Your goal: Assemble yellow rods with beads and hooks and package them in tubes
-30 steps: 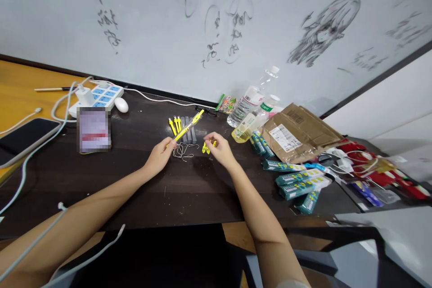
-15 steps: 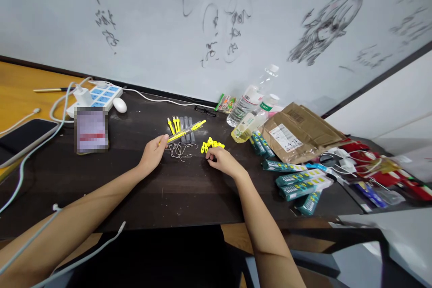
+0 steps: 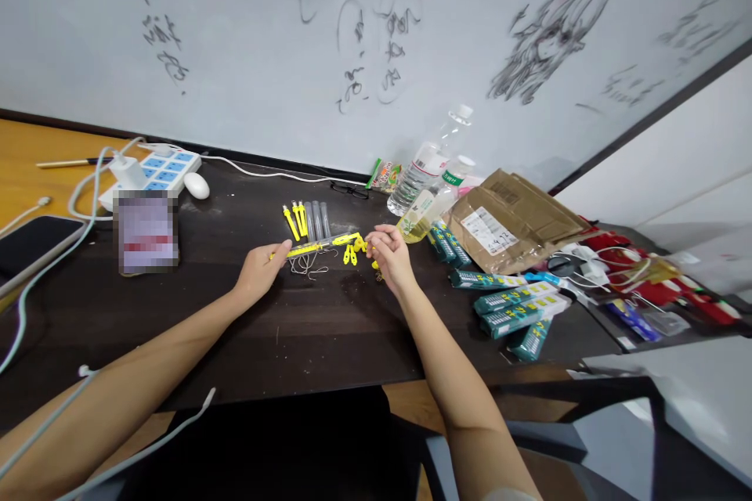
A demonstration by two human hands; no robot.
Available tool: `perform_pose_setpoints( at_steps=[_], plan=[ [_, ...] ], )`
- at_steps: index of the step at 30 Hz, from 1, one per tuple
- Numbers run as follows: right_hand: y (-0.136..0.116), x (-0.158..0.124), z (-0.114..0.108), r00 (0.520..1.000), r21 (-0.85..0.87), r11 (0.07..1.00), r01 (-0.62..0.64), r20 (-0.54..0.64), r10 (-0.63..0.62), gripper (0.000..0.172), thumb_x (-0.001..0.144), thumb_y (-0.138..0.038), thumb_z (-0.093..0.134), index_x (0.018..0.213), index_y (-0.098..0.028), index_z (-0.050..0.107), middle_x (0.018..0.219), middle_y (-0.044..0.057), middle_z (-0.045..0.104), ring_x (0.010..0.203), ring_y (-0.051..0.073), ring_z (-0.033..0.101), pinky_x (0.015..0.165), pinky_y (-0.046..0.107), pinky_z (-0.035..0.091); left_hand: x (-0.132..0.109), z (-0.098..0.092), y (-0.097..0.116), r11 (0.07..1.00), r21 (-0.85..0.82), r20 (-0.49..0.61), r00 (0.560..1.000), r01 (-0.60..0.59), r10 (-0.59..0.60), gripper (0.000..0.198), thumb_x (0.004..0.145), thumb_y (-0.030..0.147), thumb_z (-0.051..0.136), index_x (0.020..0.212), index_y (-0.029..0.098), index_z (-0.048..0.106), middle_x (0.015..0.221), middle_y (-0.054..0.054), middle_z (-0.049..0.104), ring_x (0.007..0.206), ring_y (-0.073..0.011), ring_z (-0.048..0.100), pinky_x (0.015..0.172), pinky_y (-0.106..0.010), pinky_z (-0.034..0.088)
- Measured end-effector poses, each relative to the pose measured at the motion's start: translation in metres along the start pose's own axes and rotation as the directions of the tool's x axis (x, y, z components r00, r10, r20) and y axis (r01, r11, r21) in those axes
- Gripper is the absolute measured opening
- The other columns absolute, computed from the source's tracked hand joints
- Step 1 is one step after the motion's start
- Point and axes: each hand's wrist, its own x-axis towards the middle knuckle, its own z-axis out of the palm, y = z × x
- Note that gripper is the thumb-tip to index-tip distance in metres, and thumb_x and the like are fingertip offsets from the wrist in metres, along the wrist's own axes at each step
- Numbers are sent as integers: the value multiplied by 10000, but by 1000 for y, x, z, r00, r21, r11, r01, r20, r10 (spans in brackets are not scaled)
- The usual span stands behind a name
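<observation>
My left hand point(image 3: 262, 270) is closed around the near end of a slim stick point(image 3: 311, 248), yellow at both ends with a clear tube between, tilted up to the right. At its far tip is my right hand point(image 3: 391, 254), fingers curled together; whatever they hold, if anything, is too small to make out. Small yellow clip-like pieces point(image 3: 351, 254) lie just below that tip, partly hidden by the right hand. Bent metal wires point(image 3: 309, 266) rest beneath the stick. Behind it are several yellow rods point(image 3: 297, 219) and clear tubes point(image 3: 317, 221) in a row.
On the right stand two bottles point(image 3: 420, 180), beside a brown parcel point(image 3: 505, 223) and several green boxes point(image 3: 517, 309). To the left are a power strip point(image 3: 168, 170), a white mouse point(image 3: 197, 186) and a phone point(image 3: 38, 250). Loose white cables cross the left side.
My right hand has lifted from the pile of yellow pieces to the stick's far tip. The stick has tipped flatter in my left hand. The camera view has shifted slightly.
</observation>
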Motion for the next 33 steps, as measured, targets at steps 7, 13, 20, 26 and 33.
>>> perform_pose_setpoints(
  at_steps=[7,13,20,26,33],
  plan=[
    [1,-4,6,999,-5,1000,-28,35,28,256,696,-361,716,783,-206,530,798,-4,594,645,103,539,612,258,494,0,2,-2,1000,-1,31,999,-23,23,474,867,516,347,523,197,274,489,36,276,483,-103,312,502,-245,227],
    [4,-3,3,998,-52,999,-11,66,14,271,691,-365,730,797,-205,539,791,-4,600,647,106,544,603,256,501,0,2,-2,999,23,29,999,-27,26,464,864,507,343,531,200,243,497,34,259,482,-102,303,499,-246,213],
    [2,-2,0,996,-91,996,-18,83,26,278,668,-357,746,784,-196,550,785,-9,609,583,87,523,556,237,475,0,1,0,999,38,32,999,-26,24,464,861,500,340,516,195,282,486,31,297,480,-104,310,505,-248,212],
    [2,-2,-1,995,-120,993,0,97,12,272,683,-358,729,800,-197,545,781,-11,603,572,81,499,544,233,456,0,1,1,998,45,48,998,-31,29,470,857,493,350,500,188,321,481,28,311,486,-109,331,516,-251,219],
    [0,-4,-1,986,-153,988,1,167,24,268,687,-331,735,829,-191,555,772,-7,596,588,80,501,517,211,429,-1,1,1,998,60,50,998,-34,31,473,860,499,343,507,185,312,488,29,317,494,-107,331,522,-252,215]
  ],
)
